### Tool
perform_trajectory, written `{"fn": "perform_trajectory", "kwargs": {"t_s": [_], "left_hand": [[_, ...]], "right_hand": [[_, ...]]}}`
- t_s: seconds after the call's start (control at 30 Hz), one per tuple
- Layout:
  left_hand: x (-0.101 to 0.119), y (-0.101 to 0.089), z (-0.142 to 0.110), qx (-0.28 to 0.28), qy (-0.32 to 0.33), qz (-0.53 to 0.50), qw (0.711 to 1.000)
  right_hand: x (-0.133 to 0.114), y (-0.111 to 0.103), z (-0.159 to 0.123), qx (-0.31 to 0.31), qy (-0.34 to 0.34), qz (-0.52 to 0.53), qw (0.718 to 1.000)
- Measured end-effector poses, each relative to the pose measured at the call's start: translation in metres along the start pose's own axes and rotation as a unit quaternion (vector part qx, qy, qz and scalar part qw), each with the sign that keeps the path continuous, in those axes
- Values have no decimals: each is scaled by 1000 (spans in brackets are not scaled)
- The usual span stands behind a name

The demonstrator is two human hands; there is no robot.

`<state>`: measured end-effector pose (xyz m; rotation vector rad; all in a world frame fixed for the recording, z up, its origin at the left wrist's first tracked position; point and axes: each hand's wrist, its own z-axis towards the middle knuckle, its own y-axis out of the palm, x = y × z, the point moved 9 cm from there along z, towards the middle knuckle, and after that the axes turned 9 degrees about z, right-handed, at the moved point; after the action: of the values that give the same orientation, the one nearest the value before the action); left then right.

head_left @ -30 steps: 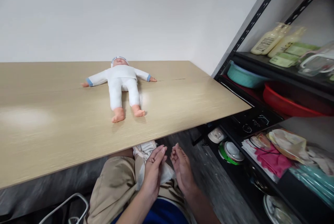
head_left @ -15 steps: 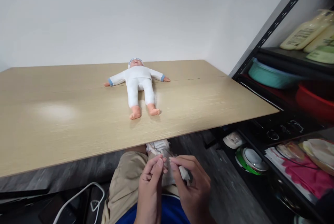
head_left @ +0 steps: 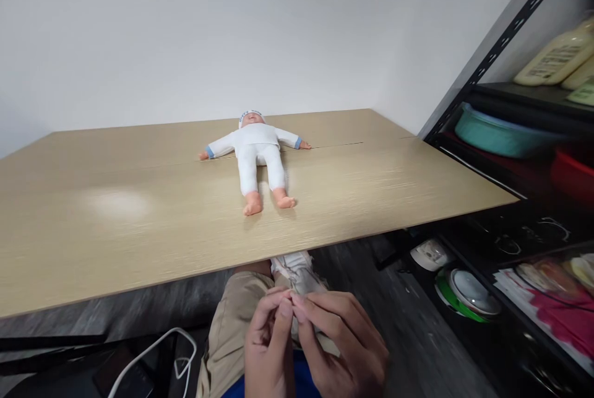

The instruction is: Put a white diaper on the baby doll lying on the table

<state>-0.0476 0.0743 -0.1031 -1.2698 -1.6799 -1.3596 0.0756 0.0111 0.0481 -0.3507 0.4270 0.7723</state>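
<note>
We have our left hand (head_left: 271,339) and right hand (head_left: 343,342) raised above our lap, below the near edge of the table (head_left: 139,243), fingertips meeting in front of us. Both are closed to a loose pinch, thumbs against fingers; nothing shows between them, though we cannot tell whether something tiny is hidden there. The doll (head_left: 257,141) lies on its back on the table, well apart from our hands, arms spread, feet toward us. Its white top (head_left: 255,134), trousers (head_left: 247,170) and printed cap (head_left: 251,112) are already on, while its feet (head_left: 253,204) are bare. Neither hand touches the doll, and what remains to be done does not show.
</note>
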Motion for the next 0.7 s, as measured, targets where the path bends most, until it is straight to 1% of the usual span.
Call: {"fn": "perform_trajectory", "kwargs": {"t_s": [0.1,0.2,0.33,0.4,0.5,0.7], "left_hand": [[3,-6,0,14,30,12,999],[9,-2,-3,18,43,15,999],[19,3,-13,65,65,17,996],[20,5,-17,76,72,22,994],[20,5,-18,80,78,33,993],[10,-4,-16,102,59,20,993]], "right_hand": [[-3,0,2,4,6,11,1000],[-3,1,-1,-4,21,13,1000],[1,2,-6,-7,27,7,1000],[4,3,-9,-9,28,2,1000],[6,6,-12,-8,35,2,999],[8,6,-16,44,57,18,997]]}}
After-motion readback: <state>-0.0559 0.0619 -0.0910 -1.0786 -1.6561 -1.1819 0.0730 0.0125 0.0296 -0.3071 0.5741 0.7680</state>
